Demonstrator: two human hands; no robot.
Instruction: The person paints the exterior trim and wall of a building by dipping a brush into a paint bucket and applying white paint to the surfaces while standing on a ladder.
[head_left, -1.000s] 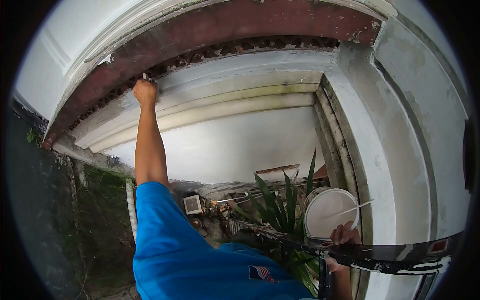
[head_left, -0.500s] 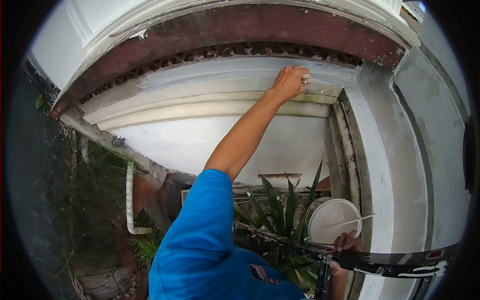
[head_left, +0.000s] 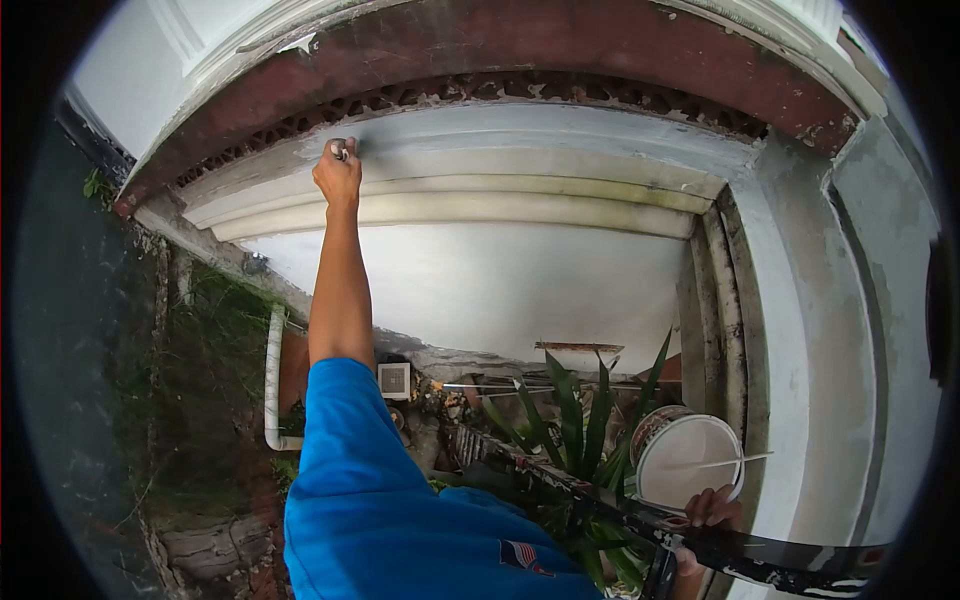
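1. Nearest, my right hand (head_left: 712, 507) has its fingers curled at the near rim of the bucket (head_left: 655, 425), beside the black rail (head_left: 770, 558); I cannot tell whether they grip the rim or the rail. Steady support here matters, I judge, with my other arm so extended. The stick (head_left: 745, 459) juts over the bucket's rim and is best kept clear of my wrist.
2. Far to the left of the bucket and beyond it, my left hand (head_left: 337, 182) pinches a small tool (head_left: 339, 151), its working end hidden, at the pale moulding (head_left: 480, 122). Light, even pressure along the length should suit this ledge, with a looser wrist at full reach.
3. Just beyond the moulding runs the dark openwork strip (head_left: 500, 87), under the red beam (head_left: 450, 48); keeping the tool's edge parallel to it should avoid smears.
4. Compared with half a second ago, my right hand is still by the bucket's rim, while the square pale box (head_left: 394, 380), left of the bucket, has come out from behind my sleeve.
5. Farther out, my left hand has travelled from above the bucket's side of the moulding toward the opposite end.
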